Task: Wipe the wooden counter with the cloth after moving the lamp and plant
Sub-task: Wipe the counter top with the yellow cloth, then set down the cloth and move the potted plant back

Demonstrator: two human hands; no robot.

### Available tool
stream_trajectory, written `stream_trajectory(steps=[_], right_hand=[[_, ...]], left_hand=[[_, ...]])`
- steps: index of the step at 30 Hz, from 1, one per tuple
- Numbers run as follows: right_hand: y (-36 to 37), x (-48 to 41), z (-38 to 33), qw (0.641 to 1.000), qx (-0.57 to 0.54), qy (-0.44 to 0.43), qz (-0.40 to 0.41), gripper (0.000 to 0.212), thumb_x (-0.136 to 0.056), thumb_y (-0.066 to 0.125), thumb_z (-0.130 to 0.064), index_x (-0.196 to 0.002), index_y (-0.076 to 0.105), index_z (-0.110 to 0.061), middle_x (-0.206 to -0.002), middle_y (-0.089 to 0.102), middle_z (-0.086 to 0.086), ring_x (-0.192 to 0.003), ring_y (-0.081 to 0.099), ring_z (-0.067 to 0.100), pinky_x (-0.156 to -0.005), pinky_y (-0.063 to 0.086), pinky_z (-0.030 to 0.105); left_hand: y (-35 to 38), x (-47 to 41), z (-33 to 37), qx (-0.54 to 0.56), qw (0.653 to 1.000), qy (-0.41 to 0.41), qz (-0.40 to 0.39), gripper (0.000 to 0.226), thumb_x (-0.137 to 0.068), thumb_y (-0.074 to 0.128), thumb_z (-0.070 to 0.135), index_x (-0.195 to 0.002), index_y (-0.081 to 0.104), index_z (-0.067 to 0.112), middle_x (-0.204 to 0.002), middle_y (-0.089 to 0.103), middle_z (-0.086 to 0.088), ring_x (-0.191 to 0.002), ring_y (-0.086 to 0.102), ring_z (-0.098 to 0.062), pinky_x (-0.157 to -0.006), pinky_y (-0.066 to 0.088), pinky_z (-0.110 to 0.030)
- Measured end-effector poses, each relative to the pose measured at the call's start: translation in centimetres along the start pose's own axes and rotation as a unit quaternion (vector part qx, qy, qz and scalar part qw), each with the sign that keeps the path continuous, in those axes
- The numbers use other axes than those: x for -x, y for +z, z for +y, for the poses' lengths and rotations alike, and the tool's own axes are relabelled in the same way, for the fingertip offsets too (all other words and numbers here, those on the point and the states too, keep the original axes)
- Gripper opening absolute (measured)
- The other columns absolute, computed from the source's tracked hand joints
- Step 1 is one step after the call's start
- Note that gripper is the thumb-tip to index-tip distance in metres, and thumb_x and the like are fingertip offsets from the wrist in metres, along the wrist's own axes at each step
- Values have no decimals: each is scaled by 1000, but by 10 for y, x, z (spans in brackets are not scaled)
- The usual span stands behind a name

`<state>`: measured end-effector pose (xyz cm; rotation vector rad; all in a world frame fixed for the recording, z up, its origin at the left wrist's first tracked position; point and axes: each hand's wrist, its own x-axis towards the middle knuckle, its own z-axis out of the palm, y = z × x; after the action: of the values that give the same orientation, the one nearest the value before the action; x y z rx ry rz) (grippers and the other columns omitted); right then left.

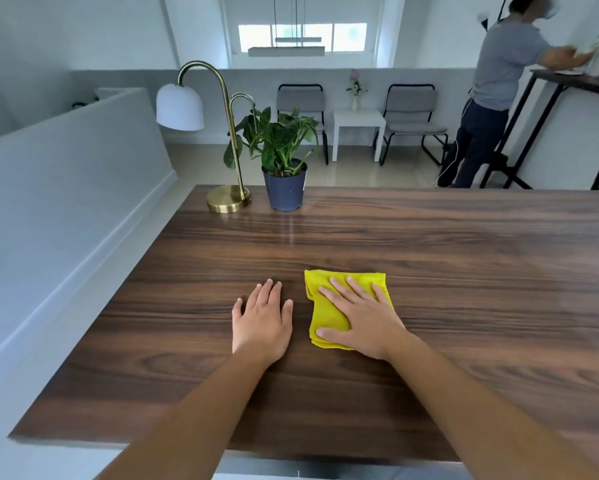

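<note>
The right hand (360, 317) lies flat and spread on the folded yellow cloth (329, 317), palm down with fingers apart, gripping nothing; it presses the cloth onto the tabletop (481, 271) rather than pinching it. That looks like the hold for wiping, since an open palm spreads pressure over the whole pad of fabric. The cloth sits near the middle of the wood, at about 5 o'clock from the plant and well apart from it.

The left hand (261, 323) rests flat on the bare wood just beside the cloth, at its 9 o'clock, fingers together and extended, holding nothing. It probably serves as a brace while the person leans over, or waits to reach forward.

The lamp (227, 199) and the plant (285, 188) stand close together near the far edge of the tabletop, at about 11 o'clock from the hands, the brass base just left of the dark pot, both upright. Judging by this, they either sit in their usual place and have yet to be shifted, or are parked at the edge to free the wide stretch of wood in front. I cannot tell which.

A second person (495, 95) works at another table at 2 o'clock, well away.
</note>
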<state>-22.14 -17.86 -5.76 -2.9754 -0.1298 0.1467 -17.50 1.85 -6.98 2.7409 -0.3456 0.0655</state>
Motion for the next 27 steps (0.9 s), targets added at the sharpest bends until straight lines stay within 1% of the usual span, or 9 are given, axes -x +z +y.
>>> stream_trajectory(steps=[7,9,13,15,19,23,25,27], right_hand=[[-4,3,-2,1000,-14,-11,-1,85,-76,26,-81,-148,-1,-43,-160,-7,-14,-148,-12,14,-118,-5,52],[-11,4,2,997,-70,-14,10,80,-81,29,-76,-149,2,-42,-161,-5,-12,-147,-12,15,-118,-5,52],[-49,-7,27,976,-193,20,97,61,-93,34,-57,-149,19,-36,-161,8,-8,-148,-2,15,-116,1,53],[-71,-16,42,970,-215,38,111,57,-95,34,-52,-148,23,-33,-161,10,-7,-148,0,16,-116,4,53],[-96,-39,53,971,-213,39,97,55,-97,34,-49,-148,24,-31,-161,10,-5,-149,0,16,-118,9,53],[-107,-74,46,969,-226,40,90,55,-97,35,-48,-148,24,-30,-161,10,-5,-148,1,16,-119,11,49],[-111,-95,40,963,-249,48,90,56,-97,37,-47,-148,24,-30,-161,11,-5,-148,2,15,-120,11,42],[-113,-116,35,958,-268,57,89,56,-97,39,-46,-148,24,-30,-161,12,-4,-148,3,15,-118,12,38]], left_hand=[[-4,2,3,-19,1000,-4,-13,54,-97,20,47,-147,20,27,-158,15,9,-145,6,-8,-117,3,-39],[-6,3,5,-20,999,-9,-27,54,-97,21,47,-147,21,26,-158,15,8,-145,6,-8,-117,3,-40],[-19,-3,11,-9,999,-19,-24,55,-96,25,50,-145,28,23,-157,21,4,-145,12,-13,-115,10,-42],[-30,-14,14,-11,1000,-14,-12,56,-96,26,50,-144,29,23,-157,22,2,-145,14,-16,-114,14,-43],[-56,-50,18,-6,1000,1,-10,58,-95,26,52,-145,27,21,-158,19,0,-145,14,-19,-113,17,-44],[-76,-99,16,-2,1000,12,-27,63,-94,25,54,-147,21,20,-158,14,-2,-144,15,-23,-112,18,-47],[-81,-125,12,5,999,17,-30,64,-94,27,54,-147,20,19,-159,13,-3,-144,15,-24,-112,19,-48],[-82,-150,8,17,999,21,-33,65,-94,30,54,-148,19,19,-158,14,-3,-144,16,-25,-112,19,-49]])
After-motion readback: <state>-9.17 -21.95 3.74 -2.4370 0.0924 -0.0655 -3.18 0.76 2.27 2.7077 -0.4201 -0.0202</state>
